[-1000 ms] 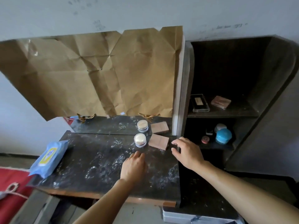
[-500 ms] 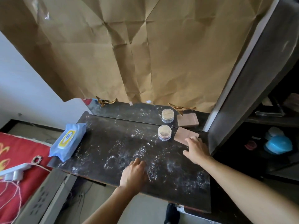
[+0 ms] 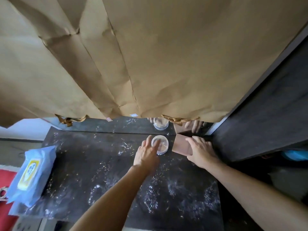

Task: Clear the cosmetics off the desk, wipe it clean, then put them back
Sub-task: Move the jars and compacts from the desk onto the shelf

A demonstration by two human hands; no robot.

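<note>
Both bare forearms reach forward over the desk point(image 3: 100, 164), the left hand point(image 3: 146, 154) stretched out with spread, nearly straight fingers that touch the top and left side of a clear round jar point(image 3: 160, 145), and the right hand point(image 3: 202, 152) bent at the knuckles and clasping the right end of a pink-brown compact point(image 3: 180, 145); its thumb appears to press the near edge, though the palm hides that contact. Jar and compact sit side by side at the back right of the desktop, just apart from each other, the compact's far corner close against the mirror strip point(image 3: 130, 125) and near the dark cabinet point(image 3: 266, 114) that walls off the right side. The middle and left of the desktop lie open in front of the hands, out to the front edge below the forearms. A pack of wipes point(image 3: 31, 174) lies at the left edge, partly overhanging it above a red mat point(image 3: 5, 180). The desktop is a dark, glossy slab streaked and speckled with white powder. The jar is a low transparent cylinder with a flat lid, the compact a flat matte rectangle, the wipes pack soft blue plastic with a yellow label. Creased brown paper point(image 3: 150, 55) hangs over the mirror, leaving only a low band in which the jar's reflection shows.
</note>
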